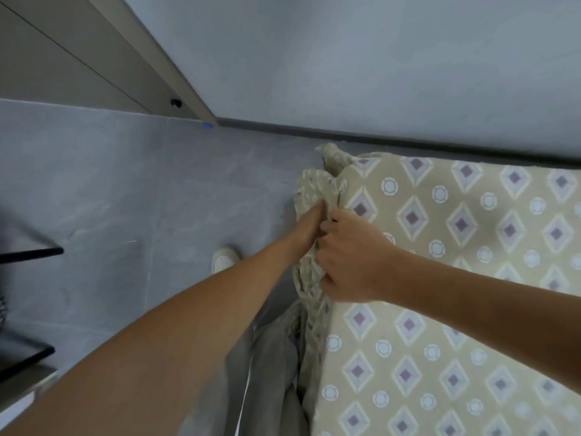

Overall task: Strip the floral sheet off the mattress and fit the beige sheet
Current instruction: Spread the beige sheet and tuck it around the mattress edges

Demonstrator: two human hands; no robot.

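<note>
Beige sheet [440,278] with a pattern of purple diamonds and pale circles lies flat across the top of the mattress, filling the right half of the view. Its gathered edge [309,278] bunches in ruffles down the mattress's left side, near the far corner by the wall [345,58]. Both bare arms reach forward to that bunched edge. The left hand [306,225] lies along the side with fingers stretched out straight, fingertips pressed into the ruffled fabric. The right hand [349,262] comes from the right over the mattress top, its fingers curled around a fold of the gathered edge, just beside the left hand. Below the arms, grey trousers [267,357] and a pale shoe [224,259] stand on the grey tiled floor [125,199].
</note>
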